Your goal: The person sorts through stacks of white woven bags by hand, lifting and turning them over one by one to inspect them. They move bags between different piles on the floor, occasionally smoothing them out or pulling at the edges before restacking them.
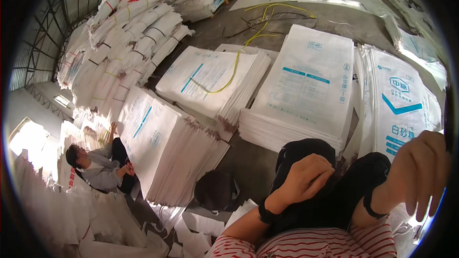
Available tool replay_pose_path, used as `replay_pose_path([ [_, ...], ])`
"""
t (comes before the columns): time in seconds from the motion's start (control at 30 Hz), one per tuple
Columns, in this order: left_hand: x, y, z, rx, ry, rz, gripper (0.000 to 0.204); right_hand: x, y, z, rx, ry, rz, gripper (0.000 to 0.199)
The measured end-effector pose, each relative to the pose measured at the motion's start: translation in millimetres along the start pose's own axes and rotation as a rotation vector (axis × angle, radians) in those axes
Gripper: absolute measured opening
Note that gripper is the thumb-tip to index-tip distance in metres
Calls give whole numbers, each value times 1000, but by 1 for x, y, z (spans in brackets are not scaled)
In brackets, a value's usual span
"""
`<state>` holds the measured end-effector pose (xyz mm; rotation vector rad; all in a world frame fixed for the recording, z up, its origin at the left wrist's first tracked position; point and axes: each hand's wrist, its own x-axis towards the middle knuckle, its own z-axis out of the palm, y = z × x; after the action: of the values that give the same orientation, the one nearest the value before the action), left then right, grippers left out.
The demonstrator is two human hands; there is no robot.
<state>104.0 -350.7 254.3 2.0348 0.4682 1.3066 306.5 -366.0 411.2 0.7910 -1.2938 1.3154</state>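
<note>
Concrete floor (248, 157), sack stacks. Right hand (423, 167) nearer, loosely open over right-side sack stack (399, 100); left hand (306, 177) half-curled, empty, on knee (306, 150).

Floor layout: stacks of flat sacks, one seated person, wearer's knees and hands.

Sack stack (306, 86) lies on the floor (248, 162) just beyond the wearer's knees (334, 181); a second stack (210, 79) sits to its left, with a cord (234, 67) lying across it and trailing back over the floor. A leaning stack (162, 148) stands further left, nearer the wearer. A seated person (103, 165) is just left of it. Tied bundles (129, 33) are heaped behind, toward the far left. Another stack (399, 105) lies at right, behind the right hand (423, 169). The left hand (306, 177) rests on the left knee. A dark bag (215, 191) lies before the leaning stack.
</note>
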Motion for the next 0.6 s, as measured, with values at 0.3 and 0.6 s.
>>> replay_pose_path([
  [0.3,-2,9,-3,27,-5,8,11,-10,3,5,-391,334,19,9],
  [0.6,4,12,1,70,-11,30,9,-6,13,8,-538,435,25,13],
])
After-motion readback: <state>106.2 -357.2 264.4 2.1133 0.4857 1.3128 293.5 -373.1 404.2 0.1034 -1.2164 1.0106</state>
